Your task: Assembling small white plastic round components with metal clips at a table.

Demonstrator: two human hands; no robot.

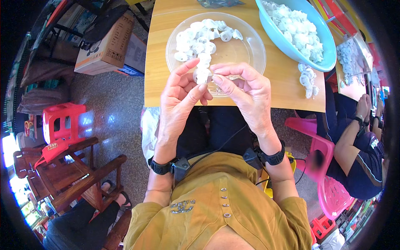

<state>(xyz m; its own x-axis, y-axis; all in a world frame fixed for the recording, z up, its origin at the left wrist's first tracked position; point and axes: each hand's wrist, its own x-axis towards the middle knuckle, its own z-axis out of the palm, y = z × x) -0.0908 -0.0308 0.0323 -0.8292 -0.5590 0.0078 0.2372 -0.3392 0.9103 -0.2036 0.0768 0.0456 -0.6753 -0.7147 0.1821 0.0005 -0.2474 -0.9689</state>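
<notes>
Both hands, left hand (pixel 182 95) and right hand (pixel 246 89), pinch one small white ring (pixel 202 75), possibly plastic, over clear dish (pixel 255 50) at wooden table's (pixel 287 89) near edge; speckled floor (pixel 112 112) below.

a pale wooden table (pixel 175 89) fills the upper middle of the frame over a speckled grey stone floor (pixel 112 121) that shines with daylight at left; a red plastic stool (pixel 62 121) and dark wooden chairs (pixel 79 175) stand lower left, a cardboard box (pixel 106 48) upper left, pink plastic chairs (pixel 329 183) lower right
</notes>
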